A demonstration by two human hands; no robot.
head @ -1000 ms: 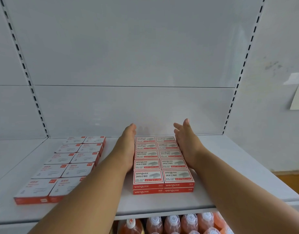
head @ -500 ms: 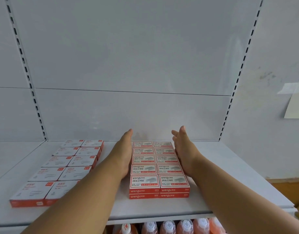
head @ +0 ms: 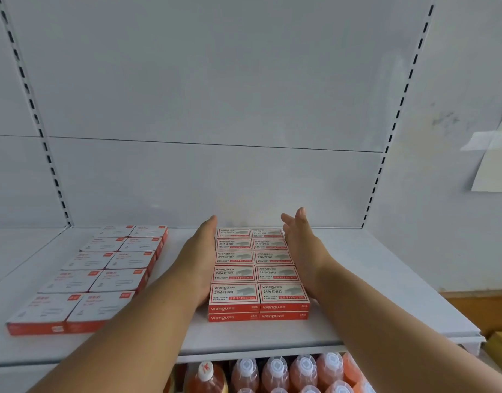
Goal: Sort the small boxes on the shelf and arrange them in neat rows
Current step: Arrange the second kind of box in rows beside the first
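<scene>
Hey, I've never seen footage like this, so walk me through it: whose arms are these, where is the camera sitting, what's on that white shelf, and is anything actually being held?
There is no machine here. A person wears a wide-angle camera on the head, looking forward and down, so the two bare arms reaching in from below are their own.

On the white metal shelf sits a block of small red-and-white staple boxes, two columns wide, five rows deep and, at the front at least, two layers high. The left hand lies flat along the block's left side and the right hand along its right side, fingers straight. Nothing is gripped; the hands seem to be squaring the block up.

Further left lies a second group of flatter white boxes with red edges, also in two columns. Below the shelf stand bottles of orange liquid, and a sheet of paper hangs on the wall at right.
</scene>
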